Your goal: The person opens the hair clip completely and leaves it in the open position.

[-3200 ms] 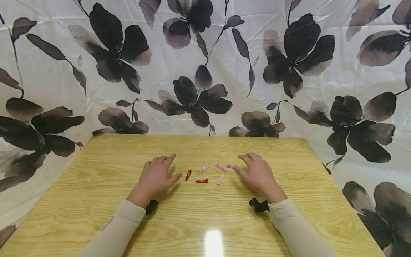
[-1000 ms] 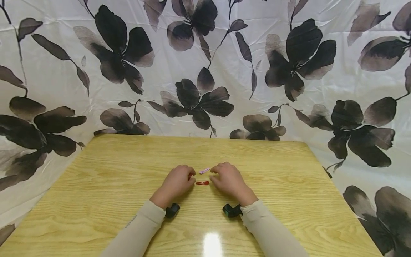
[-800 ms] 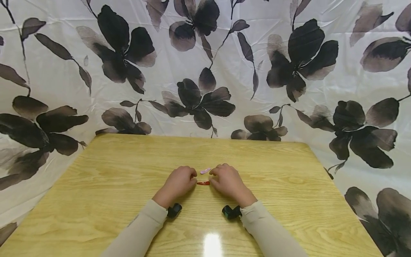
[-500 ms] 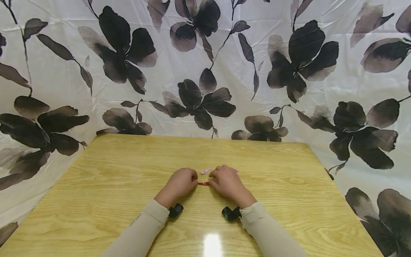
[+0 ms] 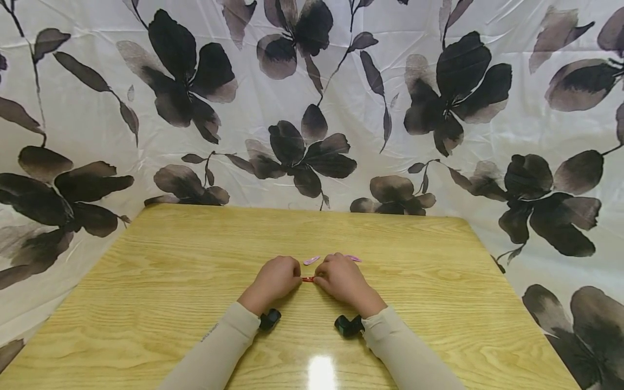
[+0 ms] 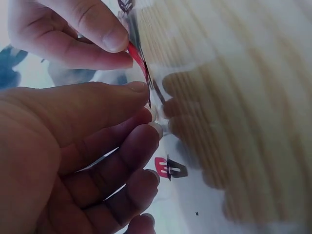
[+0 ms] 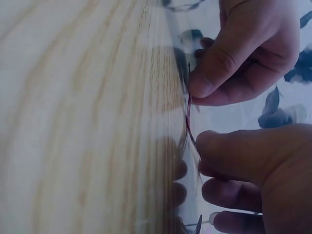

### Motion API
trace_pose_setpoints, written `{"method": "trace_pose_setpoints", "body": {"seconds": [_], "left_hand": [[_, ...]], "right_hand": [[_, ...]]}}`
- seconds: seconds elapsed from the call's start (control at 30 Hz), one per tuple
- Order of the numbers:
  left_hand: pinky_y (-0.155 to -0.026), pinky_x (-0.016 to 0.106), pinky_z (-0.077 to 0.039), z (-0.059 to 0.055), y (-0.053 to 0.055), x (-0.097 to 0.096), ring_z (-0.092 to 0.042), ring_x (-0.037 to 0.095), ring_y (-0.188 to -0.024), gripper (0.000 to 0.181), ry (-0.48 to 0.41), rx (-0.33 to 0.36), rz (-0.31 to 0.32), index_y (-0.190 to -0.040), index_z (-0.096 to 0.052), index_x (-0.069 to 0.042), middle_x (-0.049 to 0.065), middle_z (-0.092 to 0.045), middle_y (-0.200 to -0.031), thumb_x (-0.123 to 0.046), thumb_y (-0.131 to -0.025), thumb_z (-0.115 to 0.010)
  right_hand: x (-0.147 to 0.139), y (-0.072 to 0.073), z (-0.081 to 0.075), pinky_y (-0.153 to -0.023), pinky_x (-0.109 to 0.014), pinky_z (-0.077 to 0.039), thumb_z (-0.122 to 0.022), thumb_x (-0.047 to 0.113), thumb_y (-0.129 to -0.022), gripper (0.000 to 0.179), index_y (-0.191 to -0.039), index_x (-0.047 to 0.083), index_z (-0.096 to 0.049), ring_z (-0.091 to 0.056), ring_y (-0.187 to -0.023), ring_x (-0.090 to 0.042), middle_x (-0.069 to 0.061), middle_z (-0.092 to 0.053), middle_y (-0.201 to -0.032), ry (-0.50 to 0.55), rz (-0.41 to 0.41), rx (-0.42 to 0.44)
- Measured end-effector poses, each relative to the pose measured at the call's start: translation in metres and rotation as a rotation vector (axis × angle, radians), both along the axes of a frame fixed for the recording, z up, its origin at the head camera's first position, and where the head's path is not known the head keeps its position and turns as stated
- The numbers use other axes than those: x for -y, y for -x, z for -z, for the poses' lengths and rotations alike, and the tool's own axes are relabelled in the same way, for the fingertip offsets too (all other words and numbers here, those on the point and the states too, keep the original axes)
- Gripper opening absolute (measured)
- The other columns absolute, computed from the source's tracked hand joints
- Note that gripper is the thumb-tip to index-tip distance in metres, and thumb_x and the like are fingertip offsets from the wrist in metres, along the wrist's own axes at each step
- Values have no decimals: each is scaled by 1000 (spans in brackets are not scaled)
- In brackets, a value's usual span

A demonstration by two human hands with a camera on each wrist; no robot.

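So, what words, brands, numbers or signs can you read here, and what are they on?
Left sleeve: dark lettering, too small and blurred to read.
I can make out none on the red hair clip, pink hair clips, table or flowered cloth.

Glossy red clip (image 5: 307, 279), shiny wood-grain table (image 5: 304, 336), creased satiny cloth backdrop (image 5: 375, 124), matt sleeves (image 5: 214, 346)

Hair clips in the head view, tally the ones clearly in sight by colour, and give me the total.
Red clip: 1, held between the left hand and the right hand
Pinkish clips: 2, both on the table
Total clearly in sight: 3; the hands may hide more.
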State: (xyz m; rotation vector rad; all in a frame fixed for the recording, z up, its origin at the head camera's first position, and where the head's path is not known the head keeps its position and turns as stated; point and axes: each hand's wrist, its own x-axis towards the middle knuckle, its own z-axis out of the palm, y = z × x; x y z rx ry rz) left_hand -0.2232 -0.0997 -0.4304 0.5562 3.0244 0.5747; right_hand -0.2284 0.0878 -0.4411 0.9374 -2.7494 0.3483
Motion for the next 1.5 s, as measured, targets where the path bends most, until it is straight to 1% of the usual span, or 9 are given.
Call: {"method": "trace_pose_setpoints", "body": {"seconds": [0.27,0.47,0.63,0.77,1.0,1.13,1.23,1.37,1.5], "left_hand": [[-60,29,-44,0,1,0,-50,12,-62,17,0,4,8,-69,-66,-15,-4,-62,-70,-12,-86,-67],[-59,29,-44,0,1,0,-51,12,-61,17,-16,-11,21,-69,-66,-15,-4,-62,-68,-10,-85,-66],[-59,29,-42,0,0,0,-49,13,-61,19,-47,14,20,-67,-64,-16,-4,-59,-67,-8,-84,-65],[-58,27,-42,0,-1,0,-49,13,-60,19,-56,33,22,-67,-64,-15,-5,-58,-65,-8,-85,-65],[-56,27,-40,0,-1,0,-48,12,-58,21,-64,21,31,-66,-64,-15,-5,-56,-62,-8,-86,-63],[-57,28,-41,-2,0,0,-49,12,-59,21,-101,38,15,-67,-65,-15,-5,-57,-64,-9,-87,-63],[-59,28,-42,-1,1,2,-50,12,-60,19,-147,47,3,-69,-66,-14,-4,-58,-65,-10,-87,-65],[-61,28,-43,-2,2,4,-51,12,-63,15,-224,61,-14,-74,-68,-13,-3,-60,-69,-12,-89,-66],[-59,28,-44,-4,2,6,-52,13,-60,14,-290,92,-39,-78,-69,-11,-2,-61,-70,-12,-91,-64]], "right_hand": [[0,0,3,-70,-29,-46,-72,28,-87,9,-88,21,-78,-58,-80,-15,5,-68,-85,-3,-10,-1],[-1,1,2,-69,-29,-45,-73,26,-86,8,-87,19,-77,-58,-77,-16,5,-68,-84,17,-9,13],[0,2,3,-71,-29,-45,-73,27,-86,9,-86,18,-75,-57,-77,-15,5,-67,-82,12,5,42],[0,2,4,-71,-29,-45,-73,26,-86,8,-83,18,-73,-56,-76,-14,5,-65,-79,15,19,72],[0,0,2,-70,-29,-44,-72,27,-88,10,-84,18,-74,-57,-75,-15,4,-65,-80,6,10,59],[-2,1,2,-71,-29,-45,-71,26,-88,10,-85,17,-74,-56,-76,-15,4,-65,-81,10,10,55],[-2,1,1,-72,-29,-46,-70,25,-89,10,-87,16,-74,-57,-77,-14,3,-64,-82,30,16,61],[-3,1,-1,-76,-30,-48,-68,25,-91,12,-90,15,-73,-58,-82,-15,2,-64,-86,83,31,100],[-4,1,-3,-80,-33,-48,-65,25,-93,13,-92,14,-72,-58,-87,-17,2,-64,-90,147,40,159]]}}
